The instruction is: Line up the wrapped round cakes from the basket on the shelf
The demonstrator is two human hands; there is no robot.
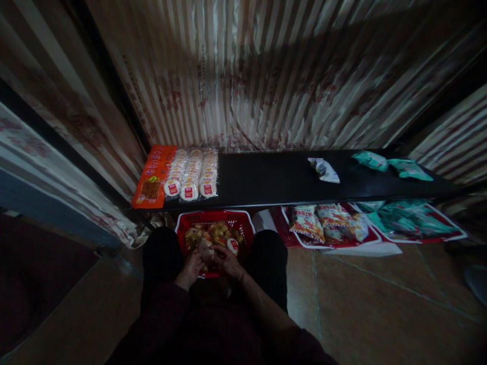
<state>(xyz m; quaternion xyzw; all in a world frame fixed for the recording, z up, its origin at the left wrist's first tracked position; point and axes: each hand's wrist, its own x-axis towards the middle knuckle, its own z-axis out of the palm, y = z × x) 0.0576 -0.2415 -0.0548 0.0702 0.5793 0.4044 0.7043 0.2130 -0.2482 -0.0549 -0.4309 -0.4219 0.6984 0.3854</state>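
Note:
Between my knees, a red plastic basket (243,219) holds several small wrapped snacks (218,232), mostly golden. One round white piece with a red label (232,247) lies at its right side. Over the basket's near part, my left hand (193,266) is closed on a small pale wrapped snack (206,252). My right hand (227,260) is closed on the same snack from the other side, its fingers bent. The dim light and my fingers hide the snack's exact kind.
On the black shelf (262,177) lie an orange snack bag (154,175), rows of round white packs (193,175), a white packet (324,170) and green packets (409,169). Baskets of orange-white bags (335,220) and green bags (411,220) stand below. Striped curtains (247,76) hang behind.

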